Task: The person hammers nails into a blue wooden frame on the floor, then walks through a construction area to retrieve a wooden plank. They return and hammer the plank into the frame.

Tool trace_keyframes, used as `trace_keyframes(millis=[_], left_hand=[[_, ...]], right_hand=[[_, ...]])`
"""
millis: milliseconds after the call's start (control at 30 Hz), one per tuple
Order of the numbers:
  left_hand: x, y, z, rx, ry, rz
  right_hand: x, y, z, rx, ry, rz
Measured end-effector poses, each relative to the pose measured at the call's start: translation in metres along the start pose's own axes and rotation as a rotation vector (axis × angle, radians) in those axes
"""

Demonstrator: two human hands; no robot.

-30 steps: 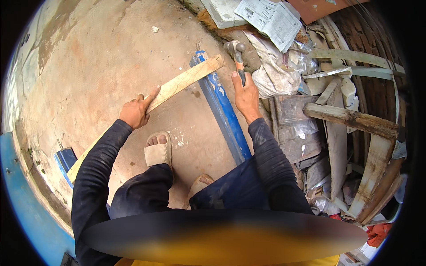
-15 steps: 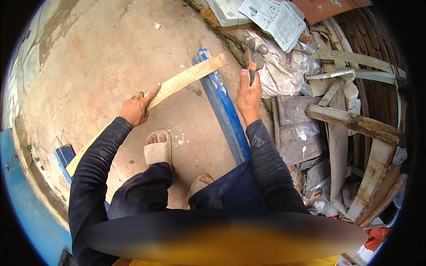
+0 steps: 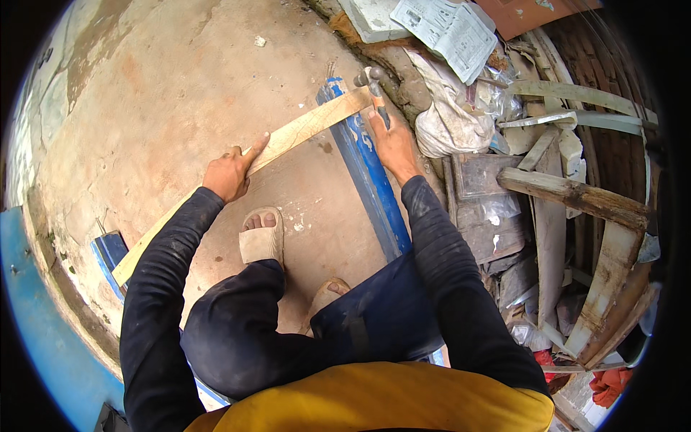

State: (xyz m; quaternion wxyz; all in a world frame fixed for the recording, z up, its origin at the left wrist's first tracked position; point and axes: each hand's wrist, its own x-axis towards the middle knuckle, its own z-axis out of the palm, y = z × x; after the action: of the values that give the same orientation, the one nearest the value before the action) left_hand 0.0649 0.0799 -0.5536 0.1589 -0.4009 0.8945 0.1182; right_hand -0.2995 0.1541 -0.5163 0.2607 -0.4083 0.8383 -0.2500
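A long pale wooden slat (image 3: 309, 129) runs slantwise before me, resting across a chipped blue-painted beam (image 3: 371, 180) near its far end. The slat's other end lies over a second blue piece (image 3: 109, 259) at the left. My left hand (image 3: 229, 173) is closed over the slat's middle, index finger stretched along it. In my right hand (image 3: 396, 147) is a hammer (image 3: 377, 97), gripped by its dark and orange handle. The hammer's metal head is right beside the slat's far right end; whether it touches cannot be made out.
My sandalled feet (image 3: 262, 234) stand on the concrete floor (image 3: 173, 93) between the blue pieces. To the right are a white cloth sack (image 3: 450, 122), a printed paper sheet (image 3: 446, 36), scrap boards (image 3: 576, 198) and rubble. A blue panel (image 3: 43, 309) edges the left.
My right hand has swung the hammer left and down, from beside the sack to the slat's far end. My left hand keeps its hold on the slat.
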Motion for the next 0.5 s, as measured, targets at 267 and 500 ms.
trace_keyframes(millis=[267,500], left_hand=[[0.000,0.001,-0.020,-0.087,-0.086,0.000],[-0.019,-0.008,-0.050,-0.375,0.014,0.018]], right_hand=[[0.000,0.014,-0.044,-0.012,-0.172,-0.024],[-0.127,0.109,-0.117,-0.043,-0.223,0.173]])
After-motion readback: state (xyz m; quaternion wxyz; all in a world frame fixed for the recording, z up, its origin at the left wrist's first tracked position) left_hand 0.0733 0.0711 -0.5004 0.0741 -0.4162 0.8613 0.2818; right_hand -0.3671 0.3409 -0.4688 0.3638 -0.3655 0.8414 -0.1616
